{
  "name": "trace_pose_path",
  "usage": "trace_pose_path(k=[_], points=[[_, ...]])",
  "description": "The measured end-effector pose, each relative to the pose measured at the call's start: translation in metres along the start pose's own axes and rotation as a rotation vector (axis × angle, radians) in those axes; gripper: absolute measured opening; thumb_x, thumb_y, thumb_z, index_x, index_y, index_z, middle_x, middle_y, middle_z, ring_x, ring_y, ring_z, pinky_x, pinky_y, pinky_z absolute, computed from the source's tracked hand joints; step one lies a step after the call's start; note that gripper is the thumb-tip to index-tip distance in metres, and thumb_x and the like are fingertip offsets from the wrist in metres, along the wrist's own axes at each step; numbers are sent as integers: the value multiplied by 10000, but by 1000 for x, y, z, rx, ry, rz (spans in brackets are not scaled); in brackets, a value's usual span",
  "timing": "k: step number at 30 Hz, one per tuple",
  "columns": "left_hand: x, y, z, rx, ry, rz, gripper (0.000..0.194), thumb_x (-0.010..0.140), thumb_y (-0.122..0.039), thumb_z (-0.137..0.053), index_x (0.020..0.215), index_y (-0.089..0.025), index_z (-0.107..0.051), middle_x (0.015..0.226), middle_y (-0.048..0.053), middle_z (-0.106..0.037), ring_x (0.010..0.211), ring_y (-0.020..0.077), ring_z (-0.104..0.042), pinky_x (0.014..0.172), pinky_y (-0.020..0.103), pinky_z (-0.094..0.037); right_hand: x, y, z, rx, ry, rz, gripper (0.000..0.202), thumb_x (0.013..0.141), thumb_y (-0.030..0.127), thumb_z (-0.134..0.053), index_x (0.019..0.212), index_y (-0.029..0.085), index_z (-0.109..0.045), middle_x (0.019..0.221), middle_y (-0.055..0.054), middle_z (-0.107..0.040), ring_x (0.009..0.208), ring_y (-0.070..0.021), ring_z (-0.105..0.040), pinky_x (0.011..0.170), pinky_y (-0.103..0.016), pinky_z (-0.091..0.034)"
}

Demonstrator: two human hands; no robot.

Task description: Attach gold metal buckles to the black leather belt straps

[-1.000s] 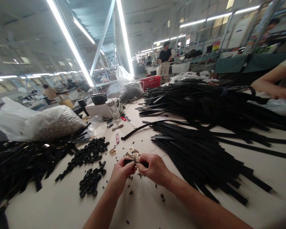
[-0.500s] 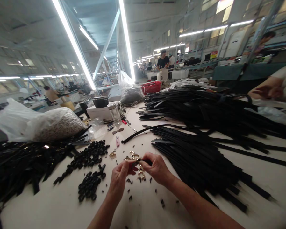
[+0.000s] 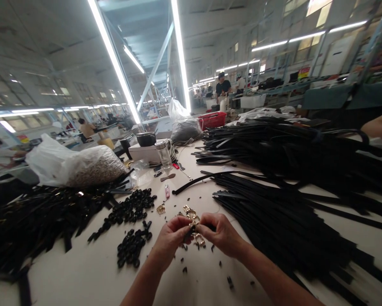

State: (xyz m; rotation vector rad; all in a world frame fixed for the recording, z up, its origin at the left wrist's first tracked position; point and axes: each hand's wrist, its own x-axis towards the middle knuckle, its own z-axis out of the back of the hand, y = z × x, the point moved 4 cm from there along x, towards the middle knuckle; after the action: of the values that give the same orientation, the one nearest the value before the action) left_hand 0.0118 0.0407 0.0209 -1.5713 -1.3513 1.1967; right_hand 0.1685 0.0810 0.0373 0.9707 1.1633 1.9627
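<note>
Head view shows our left hand (image 3: pixel 171 238) and right hand (image 3: pixel 221 233) meeting low over the pale table (image 3: pixel 82 276), fingers curled in and pinching, between them, a small black strap piece (image 3: pixel 189 233) with a gold buckle (image 3: pixel 198 239) hanging at it; both hands are closed on that piece, the left at its near end, the right at the far end. Just beyond our fingertips lie a few loose gold buckles (image 3: pixel 189 211), and tiny black bits (image 3: pixel 229 282) are scattered on the table around and below our wrists. To the left of our left hand sit two heaps of small black loops (image 3: pixel 132 248), one near and one further back. Right of our right hand a thick bundle of long black straps (image 3: pixel 274 216) runs across the table, with a larger pile (image 3: pixel 289 148) behind it. Far left, a dark mass of cut straps (image 3: pixel 34 216) lies under a white plastic bag (image 3: pixel 72 163). Further back stand a clear jar (image 3: pixel 164 155) and a red basket (image 3: pixel 212 120). Another person's arm (image 3: pixel 380 126) shows at the right edge.
</note>
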Motion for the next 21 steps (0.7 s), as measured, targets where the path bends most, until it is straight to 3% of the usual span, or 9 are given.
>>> trace_pose_path(k=[3,6,10,13,15,18,21], points=[[0,-2,-2,83,49,-2,356,627,-371,-872,845,-129,-727,730,76,-680,568,125,-556,545,220,-412,-2,6,6,-228,-82,99,323,916,352,-515,659,174,-592,601,7,-594,561,-120,-527,549,-227,-385],[-3,-4,-7,236,79,-24,294,665,-335,-827,841,-121,-729,726,81,-681,578,138,-547,544,229,-401,-5,10,9,-412,-158,189,273,940,341,-495,782,183,-652,691,-18,-670,610,-136,-589,609,-242,-398],[-4,-5,-9,449,14,-134,159,691,-281,-755,682,-138,-687,609,21,-596,535,120,-474,496,213,-348,-6,15,11,-523,-211,284,218,951,299,-496,861,197,-667,771,-38,-704,681,-158,-627,675,-260,-421],[0,3,-5,360,-45,-86,186,660,-286,-749,617,-144,-637,539,8,-556,481,113,-455,463,207,-336,-5,19,17,-492,-328,330,160,934,241,-503,949,202,-658,939,-76,-684,879,-200,-623,821,-300,-449],[5,10,0,244,-83,-33,223,646,-321,-746,622,-147,-610,498,7,-550,430,104,-435,436,199,-317,-5,19,20,-449,-377,319,142,917,225,-506,901,196,-643,933,-81,-656,893,-205,-604,843,-316,-455],[10,14,5,154,-127,-27,259,666,-373,-725,669,-154,-587,458,-19,-511,391,78,-378,419,178,-265,-2,9,12,-393,-241,145,209,893,275,-550,709,195,-611,702,-20,-602,640,-151,-553,638,-266,-445],[10,16,4,93,-129,-43,283,674,-394,-734,717,-150,-598,466,-37,-486,412,69,-369,432,167,-251,-2,-4,-5,-235,-30,-15,164,845,338,-637,775,198,-687,730,-7,-644,626,-140,-571,587,-244,-428]])
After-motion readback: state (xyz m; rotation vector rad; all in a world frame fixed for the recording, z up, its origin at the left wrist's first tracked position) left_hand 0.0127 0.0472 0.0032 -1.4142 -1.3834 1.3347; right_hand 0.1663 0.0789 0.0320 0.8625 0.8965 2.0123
